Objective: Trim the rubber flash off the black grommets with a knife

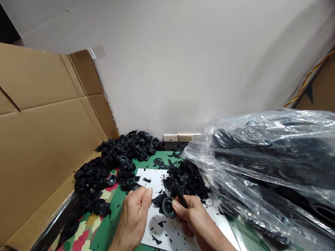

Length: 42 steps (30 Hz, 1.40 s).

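My left hand (135, 212) is curled closed over the left edge of a white sheet (150, 228). Just beyond its knuckles shows a dark domed rubber part (134, 187); whether the fingers grip it is hidden. My right hand (192, 216) is closed around a slender black tool (179, 191) pointing away from me; its tip is lost against dark scraps. Under the right thumb sits a round black rubber part (168, 207) with a raised rim, its open face towards me. A ragged black flap (158, 199) lies against that part's left side.
Many black rubber parts (123, 153) are heaped at the left, beside a cardboard wall (52, 129). Behind the right hand is a mound of black scraps (191, 179). A clear plastic bag (261, 153) with black parts fills the right. Green surface (146, 163) shows around the sheet.
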Each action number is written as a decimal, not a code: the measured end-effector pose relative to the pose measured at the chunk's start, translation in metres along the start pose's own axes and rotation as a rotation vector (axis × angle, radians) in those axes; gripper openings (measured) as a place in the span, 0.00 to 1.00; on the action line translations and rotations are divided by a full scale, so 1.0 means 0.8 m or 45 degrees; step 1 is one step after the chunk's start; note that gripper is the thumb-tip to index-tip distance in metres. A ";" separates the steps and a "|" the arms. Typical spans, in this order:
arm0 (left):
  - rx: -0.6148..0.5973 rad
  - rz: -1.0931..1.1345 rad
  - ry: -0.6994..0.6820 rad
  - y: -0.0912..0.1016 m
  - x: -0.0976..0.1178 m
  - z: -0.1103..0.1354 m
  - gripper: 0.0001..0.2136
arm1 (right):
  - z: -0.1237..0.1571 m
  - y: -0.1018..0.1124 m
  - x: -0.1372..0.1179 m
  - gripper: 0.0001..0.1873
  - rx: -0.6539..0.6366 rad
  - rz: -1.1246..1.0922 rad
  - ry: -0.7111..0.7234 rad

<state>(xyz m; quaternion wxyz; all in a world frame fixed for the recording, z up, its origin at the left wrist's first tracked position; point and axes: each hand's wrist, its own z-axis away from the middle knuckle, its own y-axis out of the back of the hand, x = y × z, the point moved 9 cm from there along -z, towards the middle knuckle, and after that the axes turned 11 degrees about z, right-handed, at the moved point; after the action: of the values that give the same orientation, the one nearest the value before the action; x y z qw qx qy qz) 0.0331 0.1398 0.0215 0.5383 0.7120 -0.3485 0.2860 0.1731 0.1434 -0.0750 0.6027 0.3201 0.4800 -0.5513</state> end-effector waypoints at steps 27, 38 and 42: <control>-0.170 0.168 -0.133 -0.035 0.008 0.027 0.08 | -0.007 0.000 0.013 0.22 0.018 -0.099 0.138; 0.110 0.426 0.014 -0.019 -0.004 0.024 0.06 | -0.004 -0.002 0.008 0.24 0.025 -0.135 0.121; 0.011 0.632 0.305 -0.032 -0.028 0.025 0.05 | -0.002 -0.010 0.005 0.24 -0.039 -0.171 0.093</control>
<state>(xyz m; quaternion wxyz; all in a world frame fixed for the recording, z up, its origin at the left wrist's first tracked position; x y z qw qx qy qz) 0.0407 0.1291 -0.0159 0.4860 0.5682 -0.4450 0.4929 0.1648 0.1417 -0.0782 0.5513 0.2977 0.5303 -0.5711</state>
